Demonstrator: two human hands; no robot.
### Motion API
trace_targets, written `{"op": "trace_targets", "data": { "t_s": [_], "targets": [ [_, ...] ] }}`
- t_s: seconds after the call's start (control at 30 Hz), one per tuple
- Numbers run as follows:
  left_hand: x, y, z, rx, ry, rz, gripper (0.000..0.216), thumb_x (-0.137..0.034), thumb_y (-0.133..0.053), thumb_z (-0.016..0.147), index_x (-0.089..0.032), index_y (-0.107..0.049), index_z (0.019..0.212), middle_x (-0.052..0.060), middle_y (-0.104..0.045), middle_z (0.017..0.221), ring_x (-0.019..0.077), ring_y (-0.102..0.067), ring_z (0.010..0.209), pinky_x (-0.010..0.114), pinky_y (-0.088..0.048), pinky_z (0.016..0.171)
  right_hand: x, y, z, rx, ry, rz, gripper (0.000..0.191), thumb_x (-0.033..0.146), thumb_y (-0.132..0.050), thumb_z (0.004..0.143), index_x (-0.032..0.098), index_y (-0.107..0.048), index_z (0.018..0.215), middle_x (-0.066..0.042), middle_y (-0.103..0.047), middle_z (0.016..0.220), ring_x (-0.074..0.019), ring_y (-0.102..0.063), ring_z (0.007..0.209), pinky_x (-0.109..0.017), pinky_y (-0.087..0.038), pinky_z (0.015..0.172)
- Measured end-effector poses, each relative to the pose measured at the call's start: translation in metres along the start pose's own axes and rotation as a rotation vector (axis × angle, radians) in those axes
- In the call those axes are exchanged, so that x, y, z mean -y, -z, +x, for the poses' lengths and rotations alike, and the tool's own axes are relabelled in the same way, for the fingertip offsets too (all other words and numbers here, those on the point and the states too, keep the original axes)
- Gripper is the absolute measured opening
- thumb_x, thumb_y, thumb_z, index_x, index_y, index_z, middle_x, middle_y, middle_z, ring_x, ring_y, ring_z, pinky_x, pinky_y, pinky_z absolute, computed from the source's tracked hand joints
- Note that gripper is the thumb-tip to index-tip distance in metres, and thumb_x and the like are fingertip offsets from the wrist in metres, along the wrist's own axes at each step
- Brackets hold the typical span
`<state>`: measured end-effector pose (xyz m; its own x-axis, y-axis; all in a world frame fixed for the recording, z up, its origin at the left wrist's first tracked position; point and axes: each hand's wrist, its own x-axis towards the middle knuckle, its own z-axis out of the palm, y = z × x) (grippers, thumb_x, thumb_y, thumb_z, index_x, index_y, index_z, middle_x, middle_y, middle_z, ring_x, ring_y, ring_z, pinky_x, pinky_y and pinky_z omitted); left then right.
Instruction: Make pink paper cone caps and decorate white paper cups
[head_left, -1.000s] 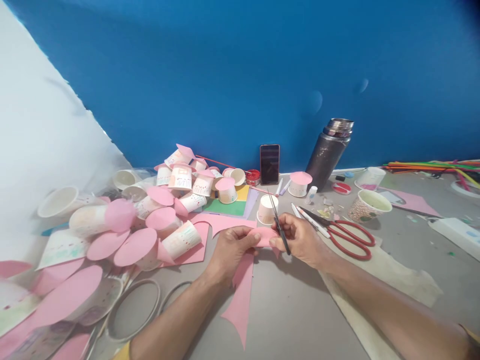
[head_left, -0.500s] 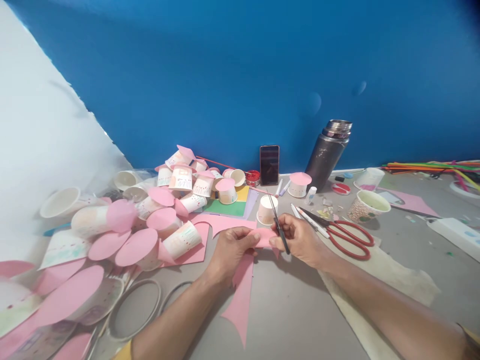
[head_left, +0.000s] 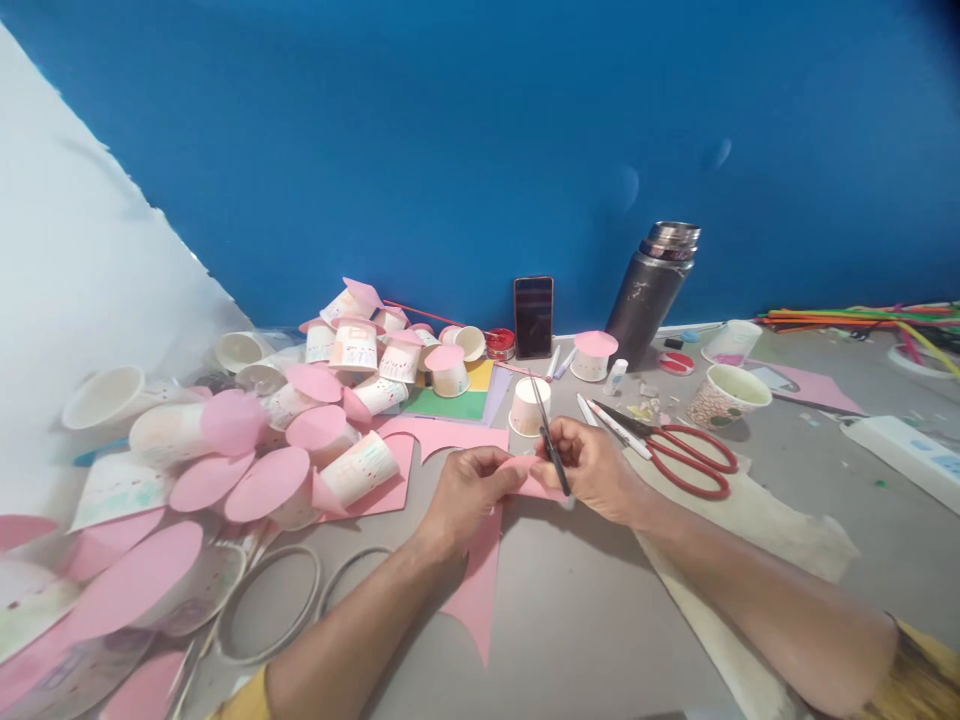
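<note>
Between my two hands is a small curved piece of pink paper [head_left: 544, 486]. My left hand [head_left: 461, 510] pinches its left end between thumb and fingers. My right hand [head_left: 592, 468] grips its right side and also holds a slim black tool with thin metal prongs [head_left: 553, 456], points up; its exact kind is unclear. Just behind the fingers stands an upside-down white paper cup [head_left: 525, 408]. A cut pink paper strip [head_left: 480, 590] lies beneath my left hand.
Paper cups with pink discs [head_left: 266, 482] pile up on the left. Red-handled scissors [head_left: 690, 462] and markers [head_left: 619, 425] lie right, by a patterned cup [head_left: 727, 395]. A phone [head_left: 533, 318] and a dark flask [head_left: 651, 300] stand along the blue wall.
The view has shifted slightly, so the tabletop sits a little higher and to the left. Both hands keep the pink paper, whose right part is now turned a bit differently.
</note>
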<state>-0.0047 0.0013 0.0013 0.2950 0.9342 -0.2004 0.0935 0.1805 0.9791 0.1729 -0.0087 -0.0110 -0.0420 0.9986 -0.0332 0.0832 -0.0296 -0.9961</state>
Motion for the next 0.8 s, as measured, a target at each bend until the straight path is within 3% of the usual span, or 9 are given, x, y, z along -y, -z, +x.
{"op": "trace_targets", "data": {
  "t_s": [0.3, 0.5, 0.8],
  "targets": [
    [0.0068, -0.0021, 0.0016, 0.042, 0.034, -0.002, 0.022, -0.032, -0.073, 0.067, -0.015, -0.061, 0.060, 0.003, -0.062, 0.060, 0.0124, -0.051, 0.057, 0.027, -0.038, 0.058, 0.0060, 0.0026, 0.0013, -0.033, -0.034, 0.023, 0.034, 0.032, -0.084, 0.058, 0.018, -0.061, 0.078, 0.006, -0.057, 0.063, -0.0086, -0.048, 0.055, -0.022, -0.041, 0.050],
    [0.0073, -0.0028, 0.0021, 0.018, 0.040, -0.052, 0.023, -0.030, -0.076, 0.064, -0.016, -0.059, 0.057, 0.003, -0.063, 0.057, 0.0115, -0.050, 0.054, 0.026, -0.037, 0.055, 0.0030, 0.0021, -0.0004, -0.031, 0.010, 0.023, 0.028, 0.030, -0.080, 0.061, 0.019, -0.060, 0.078, 0.004, -0.058, 0.065, -0.0097, -0.050, 0.056, -0.023, -0.042, 0.050],
    [0.0049, -0.0010, -0.0003, 0.097, 0.080, -0.101, 0.018, -0.027, -0.077, 0.069, -0.014, -0.068, 0.062, 0.003, -0.062, 0.054, 0.0104, -0.051, 0.048, 0.025, -0.038, 0.049, 0.0071, 0.0039, -0.0013, -0.053, 0.003, 0.004, 0.036, 0.033, -0.086, 0.058, 0.019, -0.060, 0.079, 0.004, -0.059, 0.067, -0.0111, -0.051, 0.059, -0.024, -0.044, 0.052]
  ]
}}
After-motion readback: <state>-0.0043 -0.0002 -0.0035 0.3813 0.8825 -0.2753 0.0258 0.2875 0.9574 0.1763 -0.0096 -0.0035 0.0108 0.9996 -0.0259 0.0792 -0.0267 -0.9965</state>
